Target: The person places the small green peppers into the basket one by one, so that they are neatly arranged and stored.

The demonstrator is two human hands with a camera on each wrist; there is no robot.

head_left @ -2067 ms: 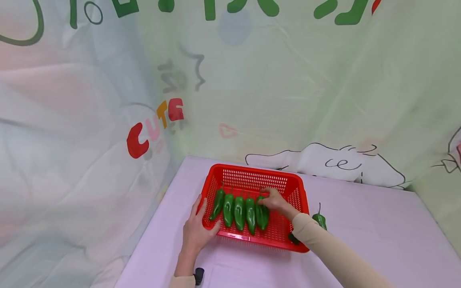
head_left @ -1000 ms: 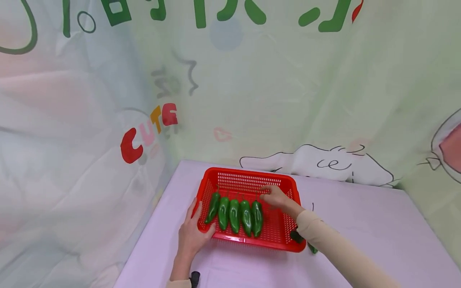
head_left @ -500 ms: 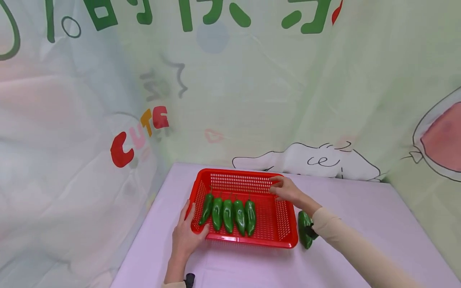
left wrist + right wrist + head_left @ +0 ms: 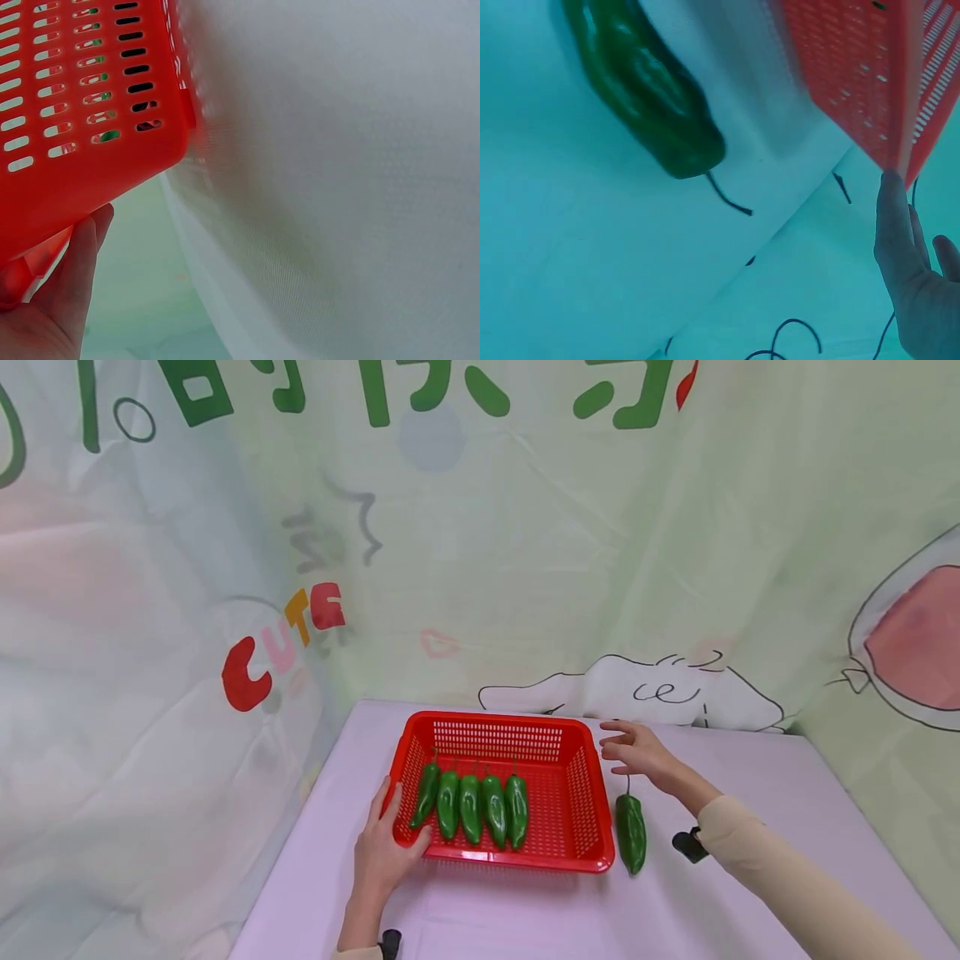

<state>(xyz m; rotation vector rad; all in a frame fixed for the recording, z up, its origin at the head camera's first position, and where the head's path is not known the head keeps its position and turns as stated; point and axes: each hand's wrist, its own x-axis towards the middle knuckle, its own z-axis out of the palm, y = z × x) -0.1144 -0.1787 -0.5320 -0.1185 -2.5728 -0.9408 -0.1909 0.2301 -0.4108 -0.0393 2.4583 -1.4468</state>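
Observation:
A red perforated plastic basket (image 4: 525, 862) stands on the table. My left hand (image 4: 382, 856) grips its front left corner, thumb on the front rim and fingers along the left side. Several green peppers (image 4: 471, 810) lie side by side in the basket's left and middle part, stems pointing away. One more green pepper (image 4: 631, 833) lies on the table just right of the basket, its thin stem also pointing away. My right hand (image 4: 637, 752) hovers by the basket's back right corner, near that stem, fingers apart and holding nothing. The right wrist view shows this pepper (image 4: 645, 90) beside the hand.
A pale lilac cloth covers the table (image 4: 735, 877). A printed curtain (image 4: 525, 568) hangs behind it and at the left. Black wrist cameras (image 4: 690, 846) sit on both arms. The basket's right part shows bare red mesh.
The right hand has let go of the rightmost pepper in the basket and moved right, out over the rim. The left hand keeps its grip. The head view has shifted right.

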